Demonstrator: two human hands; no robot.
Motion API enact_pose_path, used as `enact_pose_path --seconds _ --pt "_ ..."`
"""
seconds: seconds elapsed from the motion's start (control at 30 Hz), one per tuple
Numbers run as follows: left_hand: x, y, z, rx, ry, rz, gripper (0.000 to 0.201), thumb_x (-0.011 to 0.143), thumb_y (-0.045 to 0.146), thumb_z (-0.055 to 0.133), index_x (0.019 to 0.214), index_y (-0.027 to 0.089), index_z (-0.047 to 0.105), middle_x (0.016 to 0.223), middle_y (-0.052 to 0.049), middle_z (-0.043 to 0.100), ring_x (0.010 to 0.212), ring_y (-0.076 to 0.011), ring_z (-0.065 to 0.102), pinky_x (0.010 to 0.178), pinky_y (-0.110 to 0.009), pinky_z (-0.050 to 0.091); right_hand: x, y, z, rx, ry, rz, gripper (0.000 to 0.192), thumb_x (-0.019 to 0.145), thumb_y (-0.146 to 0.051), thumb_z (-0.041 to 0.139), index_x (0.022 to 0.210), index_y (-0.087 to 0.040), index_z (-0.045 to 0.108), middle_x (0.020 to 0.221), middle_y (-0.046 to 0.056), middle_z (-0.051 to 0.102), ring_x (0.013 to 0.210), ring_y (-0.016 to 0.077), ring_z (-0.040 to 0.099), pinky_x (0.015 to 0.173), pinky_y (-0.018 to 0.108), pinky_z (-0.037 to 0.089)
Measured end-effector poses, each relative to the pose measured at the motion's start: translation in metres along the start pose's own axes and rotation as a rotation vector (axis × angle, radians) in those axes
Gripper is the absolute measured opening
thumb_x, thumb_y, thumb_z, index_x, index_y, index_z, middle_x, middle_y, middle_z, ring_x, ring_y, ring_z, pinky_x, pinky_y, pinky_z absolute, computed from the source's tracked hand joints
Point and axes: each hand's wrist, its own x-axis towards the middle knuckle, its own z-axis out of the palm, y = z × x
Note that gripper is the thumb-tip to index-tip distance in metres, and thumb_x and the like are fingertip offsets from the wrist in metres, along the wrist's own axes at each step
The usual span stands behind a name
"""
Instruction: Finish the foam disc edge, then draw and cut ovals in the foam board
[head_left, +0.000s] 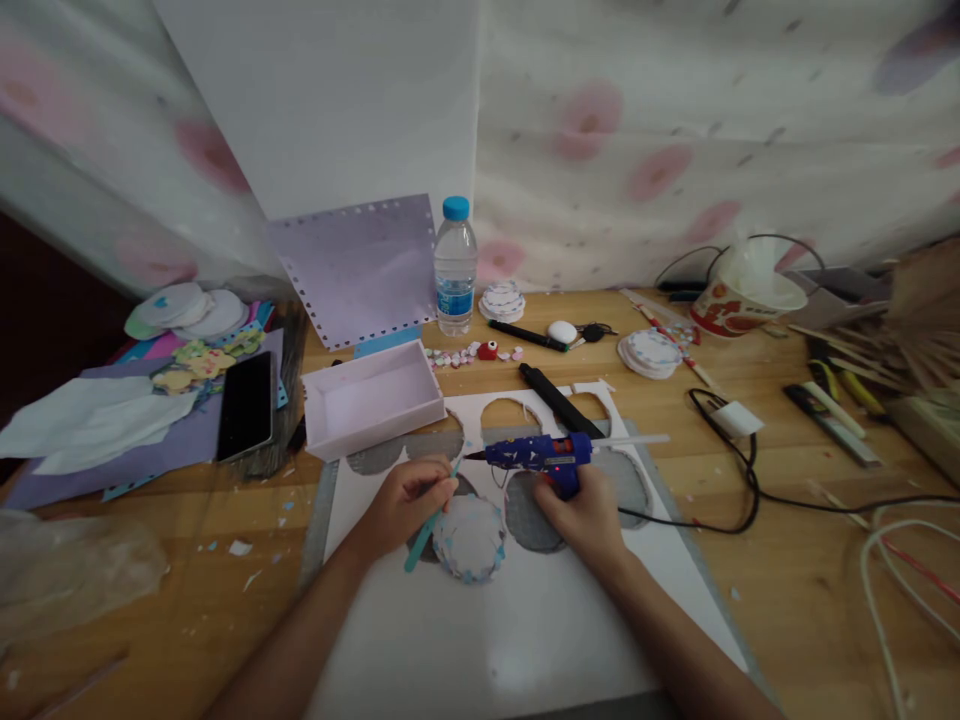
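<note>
Head view: your right hand [583, 510] is closed around the grip of the blue glue gun [541, 455], whose nozzle points left toward the upper end of the teal craft stick [433, 515]. Your left hand [409, 500] pinches that stick between thumb and fingers and holds it slanted, its lower end just left of the white paper disc [470, 538], which has a scalloped blue-dotted edge. The disc lies on the white cut-out sheet [517, 620], touching the stick along its left side.

Progress, as judged from this view: several round openings are already cut from the sheet, and finished-looking disc stacks [651, 352] sit farther back on the wooden table [787, 560]. Whether any glue is on the stick cannot be told. The stick does not appear to be fixed to the disc yet, so that joint remains to be made.

Nearby: a shallow white box [373, 398] left of the gun, a water bottle [455, 265] behind it, and a black phone [245, 405] at far left.
</note>
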Motion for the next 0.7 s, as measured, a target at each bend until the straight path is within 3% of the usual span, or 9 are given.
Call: enact_pose_path --seconds 0.17,0.37,0.47,0.57,0.7 --pt "0.001 0.003 0.001 -0.011 0.012 0.015 0.038 0.089 0.029 0.051 0.054 0.017 0.049 0.061 0.001 0.045 0.061 -0.0119 0.046 0.060 -0.024 0.036 -0.001 0.003 -0.002 -0.053 0.027 -0.010 0.019 0.072 -0.037 0.060 0.076 -0.020 0.067 0.050 -0.002 0.056 0.042 0.0151 0.048 0.044 0.026 0.035" --pt "-0.001 0.005 0.002 -0.019 0.073 -0.014 0.039 0.087 0.035 0.053 0.052 0.017 0.050 0.060 0.001 0.045 0.061 -0.0127 0.046 0.060 -0.025 0.037 0.005 0.012 -0.028 0.010 0.284 0.089 0.037 0.071 -0.055 0.065 0.068 -0.019 0.061 0.053 0.001 0.056 0.048 0.0175 0.051 0.048 0.029 0.040" --pt "-0.001 0.003 0.000 -0.025 0.106 -0.016 0.039 0.087 0.036 0.053 0.053 0.017 0.051 0.059 0.001 0.046 0.059 -0.0127 0.045 0.058 -0.025 0.036 0.007 0.036 -0.058 0.071 0.326 0.092 0.042 0.080 -0.057 0.056 0.088 -0.016 0.062 0.075 0.007 0.065 0.067 0.0234 0.060 0.061 0.035 0.046" --pt "-0.003 0.005 -0.003 -0.037 0.148 -0.028 0.038 0.086 0.037 0.052 0.053 0.017 0.052 0.059 0.001 0.046 0.059 -0.0128 0.044 0.057 -0.025 0.035 0.005 0.070 -0.086 -0.016 0.365 0.131 0.045 0.087 -0.054 0.048 0.108 -0.015 0.057 0.096 0.013 0.064 0.085 0.0286 0.061 0.071 0.041 0.047" --pt "-0.009 0.016 -0.004 -0.049 0.215 -0.044 0.037 0.085 0.038 0.052 0.054 0.018 0.053 0.061 0.000 0.047 0.062 -0.0134 0.045 0.058 -0.024 0.035 0.002 0.114 -0.102 -0.251 0.325 0.168 0.048 0.090 -0.053 0.038 0.106 -0.011 0.055 0.091 0.017 0.061 0.085 0.0333 0.059 0.071 0.045 0.046"
